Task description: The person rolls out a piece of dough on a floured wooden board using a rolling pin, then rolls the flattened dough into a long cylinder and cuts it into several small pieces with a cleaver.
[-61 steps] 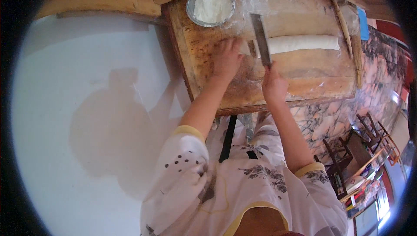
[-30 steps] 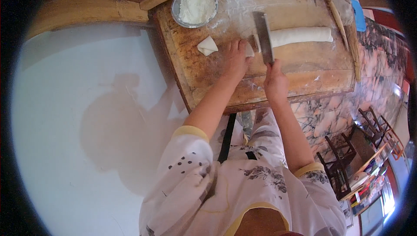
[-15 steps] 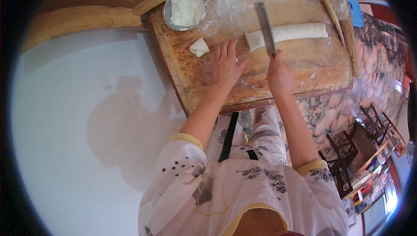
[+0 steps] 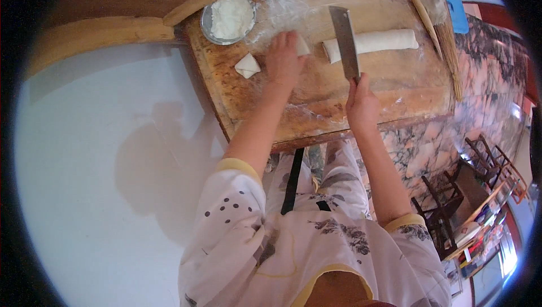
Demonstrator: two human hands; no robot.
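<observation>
My right hand (image 4: 362, 103) grips the handle of a cleaver (image 4: 346, 44). Its blade stands across the roll of white dough (image 4: 385, 41), near the left end; I cannot tell if it touches the dough. To the left, my left hand (image 4: 283, 61) is slightly blurred, with a cut piece of dough (image 4: 303, 47) between thumb and fingers, partly hidden by them. Another folded-looking dough piece (image 4: 247, 66) lies by itself to the left of that hand.
A clear bowl of white flour (image 4: 230, 18) stands at the far left of the floured wooden board (image 4: 316, 112). Along the right side lie a thin rolling pin (image 4: 419, 10) and a straw brush (image 4: 450, 58). A pale wall (image 4: 101, 154) rises at the left.
A piece has come off the left end of the roll, and my left hand has moved away from me with it. The cleaver has turned to show more of its blade.
</observation>
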